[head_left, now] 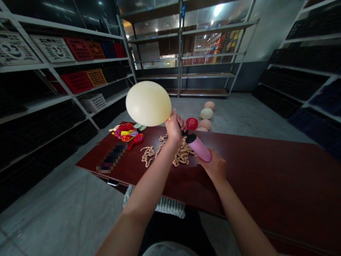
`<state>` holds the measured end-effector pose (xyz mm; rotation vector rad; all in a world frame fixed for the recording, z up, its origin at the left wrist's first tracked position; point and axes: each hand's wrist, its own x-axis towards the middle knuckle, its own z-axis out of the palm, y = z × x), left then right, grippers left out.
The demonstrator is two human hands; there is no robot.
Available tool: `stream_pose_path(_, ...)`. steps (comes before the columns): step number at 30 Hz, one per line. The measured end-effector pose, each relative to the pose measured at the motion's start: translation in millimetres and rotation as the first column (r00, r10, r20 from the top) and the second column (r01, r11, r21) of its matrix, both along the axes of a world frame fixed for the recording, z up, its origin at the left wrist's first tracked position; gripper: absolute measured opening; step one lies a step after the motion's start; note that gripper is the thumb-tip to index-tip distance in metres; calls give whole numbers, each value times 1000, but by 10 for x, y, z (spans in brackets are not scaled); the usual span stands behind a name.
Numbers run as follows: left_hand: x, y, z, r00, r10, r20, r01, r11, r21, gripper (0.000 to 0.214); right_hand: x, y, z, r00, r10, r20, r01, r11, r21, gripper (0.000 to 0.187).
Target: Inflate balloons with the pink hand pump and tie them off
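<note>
The left hand (174,128) is pinching the neck of an inflated pale yellow balloon (148,103), its grip closed tight on the neck right at the black nozzle of a pink hand pump (199,147); the balloon is standing up and to the left of the fist, above the desk (266,177). The right hand (215,166) is wrapping around the pump's barrel from below — grip clamped on it — with the pump tilting up toward the left hand. On the dark red desk, just beneath both hands, a heap of beige uninflated balloons (181,153) is lying, and a pile of bright coloured balloons (126,132) is sitting farther left. Beyond the desk's far edge, several inflated balloons (206,113) — pale, peach and one red — are resting on the floor.
</note>
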<state>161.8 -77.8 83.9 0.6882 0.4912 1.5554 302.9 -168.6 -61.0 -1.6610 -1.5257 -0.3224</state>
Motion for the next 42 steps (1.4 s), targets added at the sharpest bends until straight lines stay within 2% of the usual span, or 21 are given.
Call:
stream_pose_path(4, 166, -94, -194, 1000, 16, 14, -15, 999, -47, 54, 9, 3, -13, 1000, -11, 25, 11, 1000, -25, 49)
stream_pose_path(9, 67, -98, -250, 999, 34, 39, -30, 996, -85, 50, 1, 2, 2, 997, 6, 71, -3, 999, -41, 50)
stream_pose_path(13, -133, -76, -327, 991, 110, 78, -100, 987, -125, 46, -67, -5, 21, 990, 45, 134, -41, 999, -33, 50)
stream_pose_path(18, -460, -96, -421, 983, 155, 103, -139, 980, -145, 40, -148, -23, 14, 975, 128, 181, -111, 989, -99, 47)
stream_pose_path(27, -1083, -135, -416, 961, 228, 159, -200, 964, -174, 35, -165, -72, 29, 953, 196, 229, -149, 967, -209, 48)
stream_pose_path(31, -1371, -90, -337, 963, 215, 163, -194, 972, -136, 37, -166, -68, 17, 951, 224, 215, -190, 967, -168, 50)
stream_pose_path(36, -1582, -79, -42, 969, 205, 136, -189, 975, -120, 43, -173, -66, -3, 950, 214, 226, -205, 977, -60, 45)
stream_pose_path(39, -1509, -107, 136, 976, 192, 105, -184, 980, -81, 47, -167, -74, -1, 944, 222, 243, -223, 974, -25, 40)
stream_pose_path(42, -1287, -124, 255, 978, 191, 85, -189, 981, -36, 48, -125, -80, -4, 956, 182, 231, -189, 982, 7, 39)
